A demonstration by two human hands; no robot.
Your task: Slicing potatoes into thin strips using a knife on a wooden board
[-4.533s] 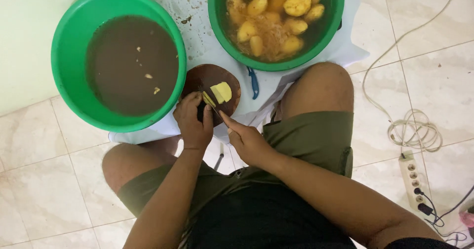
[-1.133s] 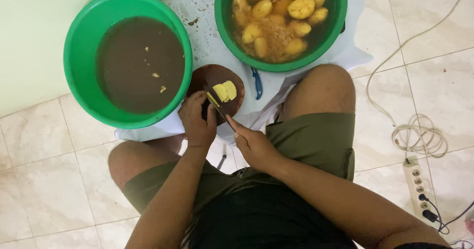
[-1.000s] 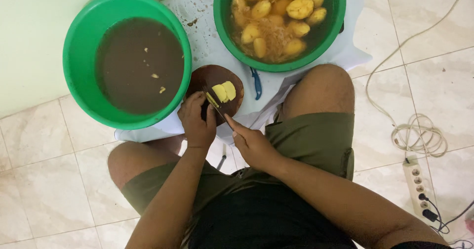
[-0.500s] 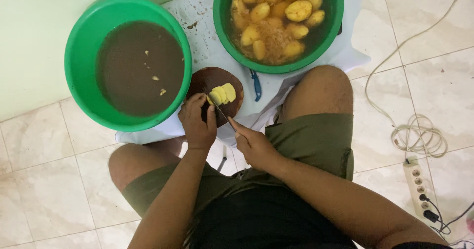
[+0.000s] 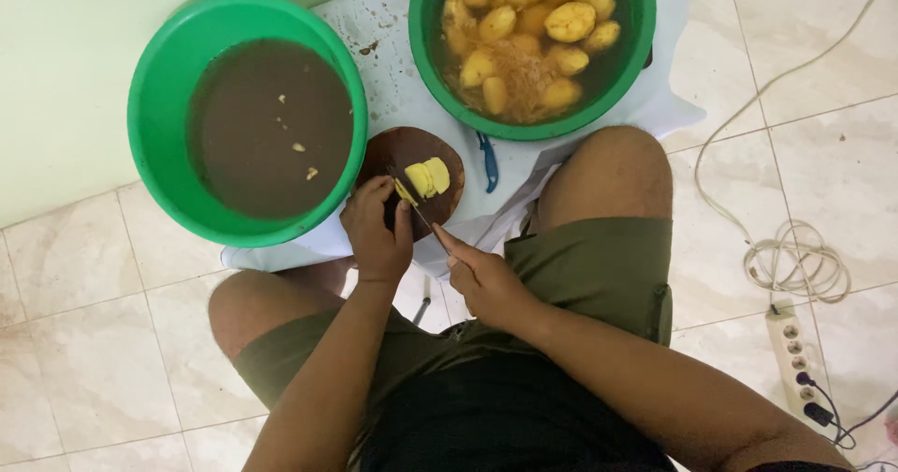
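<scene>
My left hand (image 5: 376, 231) presses a yellow potato piece (image 5: 405, 192) down on a round brown cutting board (image 5: 404, 150). My right hand (image 5: 484, 278) grips a knife (image 5: 418, 213), and its blade rests against that piece beside my left fingers. Cut yellow slices (image 5: 428, 176) lie fanned on the board just beyond the blade. The knife's handle is hidden inside my right fist.
A green basin of brown water (image 5: 154, 121) sits left of the board, and a green basin of peeled potatoes (image 5: 634, 46) sits behind it. A blue peeler (image 5: 486, 159) lies on the white sheet (image 5: 388, 70). A cable coil (image 5: 795, 261) and power strip (image 5: 795, 355) lie on tiles at right.
The knife has worked through the potato piece, and the pile of slices has grown slightly. Both hands stay at the board; the view has shifted a little.
</scene>
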